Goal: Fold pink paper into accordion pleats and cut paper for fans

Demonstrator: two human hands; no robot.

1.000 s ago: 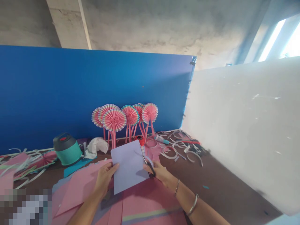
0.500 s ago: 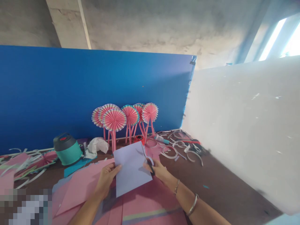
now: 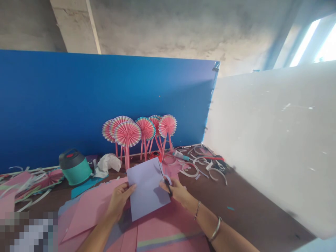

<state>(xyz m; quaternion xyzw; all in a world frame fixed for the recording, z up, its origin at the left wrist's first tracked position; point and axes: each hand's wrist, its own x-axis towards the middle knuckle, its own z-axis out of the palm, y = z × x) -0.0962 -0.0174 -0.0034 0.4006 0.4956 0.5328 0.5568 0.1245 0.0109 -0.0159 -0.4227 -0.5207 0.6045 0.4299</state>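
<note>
My left hand (image 3: 118,200) pinches the left edge of a pale lilac sheet of paper (image 3: 147,187) and holds it tilted up over the table. My right hand (image 3: 176,191) grips black-handled scissors (image 3: 164,176) whose blades run along the sheet's right edge. A thin curl of cut paper hangs by the blades. Pink paper sheets (image 3: 94,206) lie spread under both hands.
Several pink pleated paper fans on sticks (image 3: 139,131) lean on a blue board (image 3: 78,105) at the back. A green lidded container (image 3: 74,167) and crumpled white paper (image 3: 109,162) stand left. Curled paper strips (image 3: 199,166) lie right, beside a white board (image 3: 275,140).
The lilac sheet has shifted slightly right and up, and the scissors have moved further along its right edge. Both hands stay in much the same place.
</note>
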